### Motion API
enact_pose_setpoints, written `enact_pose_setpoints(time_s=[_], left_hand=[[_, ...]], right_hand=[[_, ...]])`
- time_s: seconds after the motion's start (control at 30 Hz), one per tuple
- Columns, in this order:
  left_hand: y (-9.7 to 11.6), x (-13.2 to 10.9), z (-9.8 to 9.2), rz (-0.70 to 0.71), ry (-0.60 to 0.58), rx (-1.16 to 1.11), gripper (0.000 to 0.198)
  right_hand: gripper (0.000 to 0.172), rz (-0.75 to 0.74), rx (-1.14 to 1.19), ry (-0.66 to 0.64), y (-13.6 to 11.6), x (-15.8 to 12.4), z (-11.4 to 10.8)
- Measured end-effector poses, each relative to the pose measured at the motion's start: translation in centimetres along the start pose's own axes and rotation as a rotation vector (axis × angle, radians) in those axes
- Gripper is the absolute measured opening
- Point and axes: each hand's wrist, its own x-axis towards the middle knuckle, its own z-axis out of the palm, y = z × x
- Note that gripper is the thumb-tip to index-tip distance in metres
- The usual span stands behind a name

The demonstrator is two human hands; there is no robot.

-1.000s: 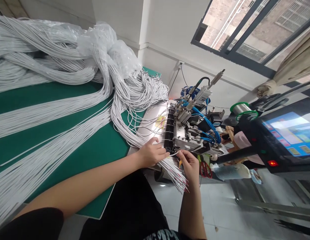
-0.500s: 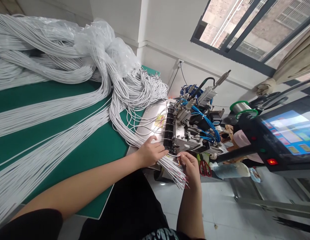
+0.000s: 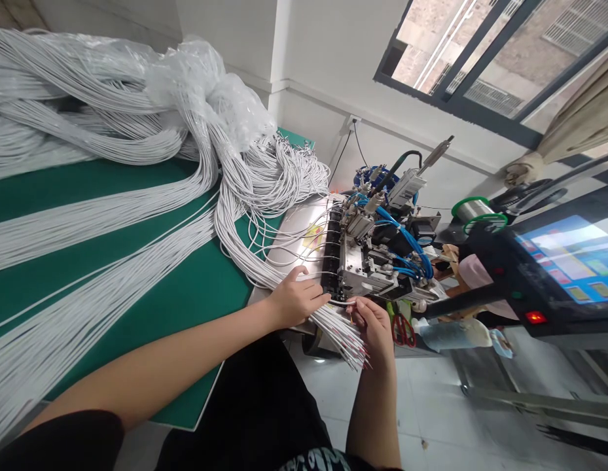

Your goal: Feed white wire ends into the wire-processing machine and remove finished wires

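A thick bundle of white cables (image 3: 249, 258) runs from the table across the front of a machine, and its loose ends (image 3: 350, 343), some with reddish tips, fan out below my hands. Over this bundle lies my left hand (image 3: 298, 301), fingers curled round the cables, fingertips close to the machine's black slotted strip (image 3: 333, 252). My right hand (image 3: 375, 327) pinches the end of a single white cable (image 3: 343, 303) between thumb and fingers, just under the strip's lower end. Several other white cables arch into the strip's slots. Part of the right fingers is hidden.
The machine (image 3: 372, 242) carries blue air hoses and metal cylinders. A touch screen (image 3: 569, 255) stands at right, near a wire spool (image 3: 473, 214). Red-handled scissors (image 3: 402, 330) hang beside my right hand. More cables and plastic wrap (image 3: 190, 72) cover the green table (image 3: 196, 314).
My right fingers have shifted very slightly with the pinched cable end. My left hand stays in place on the bundle.
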Motion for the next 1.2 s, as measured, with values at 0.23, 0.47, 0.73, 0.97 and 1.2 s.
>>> enact_pose_setpoints(time_s=[0.23, 0.47, 0.73, 0.97, 1.2], left_hand=[[0.0, 0.1, -0.2, -0.013, -0.01, 0.011, 0.029], [0.1, 0.2, -0.1, -0.046, 0.04, -0.012, 0.031], [0.1, 0.2, -0.2, -0.098, -0.085, -0.007, 0.04], [0.3, 0.2, -0.1, -0.151, -0.204, -0.034, 0.043], [0.3, 0.5, -0.3, -0.167, -0.216, -0.033, 0.038]], right_hand=[[0.026, 0.008, -0.041, 0.025, 0.1, 0.2, -0.1], [0.028, -0.019, -0.259, 0.03, 1.0, 1.1, -1.5], [0.025, -0.124, -0.345, -0.039, 1.2, 2.2, -1.8], [0.03, -0.085, -0.233, -0.054, 2.7, 2.6, -1.0], [0.032, -0.106, -0.216, -0.017, 3.1, 2.8, -0.6]])
